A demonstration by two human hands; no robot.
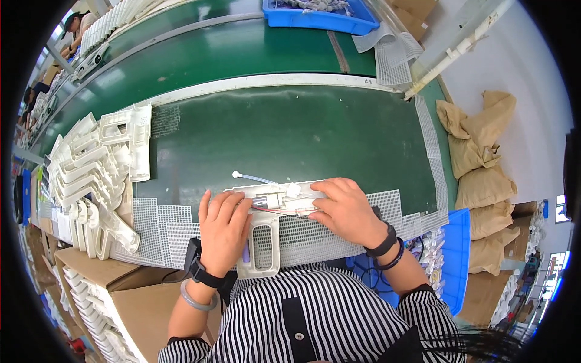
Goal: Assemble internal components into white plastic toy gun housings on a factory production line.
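Note:
A white plastic housing half with a looped handle (274, 245) lies at the near edge of the bench, its inside facing up. In its body sits a small silvery motor (259, 201) beside a white block (274, 200). Red and black wires (279, 211) run from there toward the right. My left hand (223, 227) is closed over the housing's left end, its fingertips by the motor. Thumb and fingers of my right hand (346, 209) grip the housing's right end, near the wires. A thin pale tube with a round white end (236, 174) sticks out beyond the far side.
White housing halves (91, 160) are piled at the left. Cardboard boxes (151, 308) stand below them. A blue crate (455, 260) is at my right, brown sacks (484, 187) beyond. Another blue tray (321, 21) rests across the green bench (290, 133). A person (78, 30) is far left.

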